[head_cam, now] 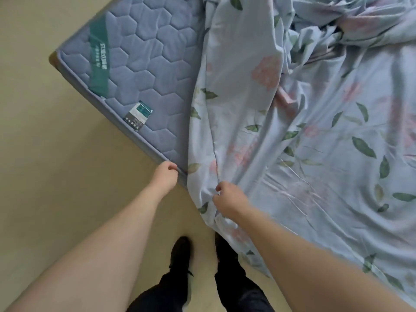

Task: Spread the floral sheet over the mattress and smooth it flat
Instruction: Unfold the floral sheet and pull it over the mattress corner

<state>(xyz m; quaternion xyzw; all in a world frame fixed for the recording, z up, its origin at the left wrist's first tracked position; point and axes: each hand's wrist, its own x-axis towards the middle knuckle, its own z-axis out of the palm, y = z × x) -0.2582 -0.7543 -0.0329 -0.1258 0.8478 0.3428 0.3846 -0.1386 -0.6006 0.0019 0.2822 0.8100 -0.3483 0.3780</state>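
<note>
1. The pale blue floral cotton sheet [315,136] covers the right part of the lilac quilted hexagon-stitched mattress [144,64]. The mattress's left corner area is bare, showing a green brand band [99,61] and a small printed tag [138,115].
2. The sheet is bunched into a heap toward the far edge of the mattress. Long creases run from that heap down to the near edge, where the cloth hangs over onto the beige floor [45,154].
3. Left hand [165,175]: fingers curled at the near edge of the mattress, just left of the sheet's border. Whether it grips the mattress piping or a bit of sheet hem, I cannot tell.
4. Right hand [227,199]: pinching a fold of sheet at the near edge, with cloth gathered under the fingers.
5. Judgement: spreading is part done; the bare left corner needs covering, then smoothing.
6. Risks:
   - Pulling from one pinch point may drag a ridge rather than the whole border, deepening the diagonal creases.
   - The far heap may hold back the slack, so the corner stays short.
   - Overhanging cloth lies by the dark shoes [180,251]; a foot on it would snag the pull.
</note>
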